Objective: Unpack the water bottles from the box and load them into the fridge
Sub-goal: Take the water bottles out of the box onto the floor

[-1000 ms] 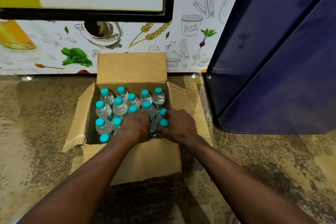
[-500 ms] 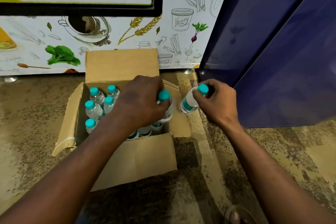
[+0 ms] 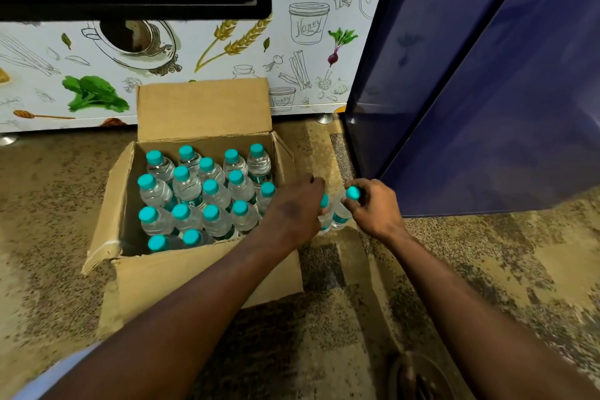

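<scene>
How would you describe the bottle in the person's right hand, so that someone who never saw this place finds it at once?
Start at the open cardboard box on the floor, and look just past its right side, toward the dark blue fridge door. There the right hand pinches a small clear water bottle by its teal cap. Unlike the bottles standing packed in the box, it is outside, tilted, beside one in the left hand.

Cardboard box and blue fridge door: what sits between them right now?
In the head view, both hands: the left hand and right hand each grip a clear teal-capped bottle over bare speckled floor, between the brown cardboard box and dark blue fridge door.
</scene>
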Demonstrator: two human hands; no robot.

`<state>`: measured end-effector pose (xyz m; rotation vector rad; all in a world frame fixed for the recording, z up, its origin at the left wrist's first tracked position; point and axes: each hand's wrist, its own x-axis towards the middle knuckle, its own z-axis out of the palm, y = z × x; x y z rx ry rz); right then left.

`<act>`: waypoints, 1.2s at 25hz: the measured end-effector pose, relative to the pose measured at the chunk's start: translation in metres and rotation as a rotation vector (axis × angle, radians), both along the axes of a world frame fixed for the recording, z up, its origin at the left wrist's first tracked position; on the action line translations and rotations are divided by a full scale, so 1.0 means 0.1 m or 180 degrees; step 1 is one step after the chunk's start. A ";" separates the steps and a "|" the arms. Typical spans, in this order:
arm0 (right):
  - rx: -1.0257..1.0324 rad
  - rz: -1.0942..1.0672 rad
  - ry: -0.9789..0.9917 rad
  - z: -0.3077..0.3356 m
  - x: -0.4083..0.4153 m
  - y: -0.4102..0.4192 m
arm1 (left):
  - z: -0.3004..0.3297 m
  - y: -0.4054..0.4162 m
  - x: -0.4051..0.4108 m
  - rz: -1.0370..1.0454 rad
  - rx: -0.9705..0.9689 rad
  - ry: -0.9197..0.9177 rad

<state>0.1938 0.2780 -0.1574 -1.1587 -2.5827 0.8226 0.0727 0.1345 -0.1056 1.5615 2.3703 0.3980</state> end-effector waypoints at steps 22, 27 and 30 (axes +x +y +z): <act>0.0311 0.0058 0.0829 0.25 -0.20 -0.42 | 0.11 0.01 -0.59 0.0664 -0.0079 -0.0102; 0.0254 0.0806 0.1198 0.41 -0.65 -0.98 | 0.26 -0.35 -1.13 0.1047 -0.1108 0.0100; 0.0210 0.1383 0.0500 0.36 -1.01 -1.23 | 0.25 -0.62 -1.28 0.1033 -0.1618 0.0021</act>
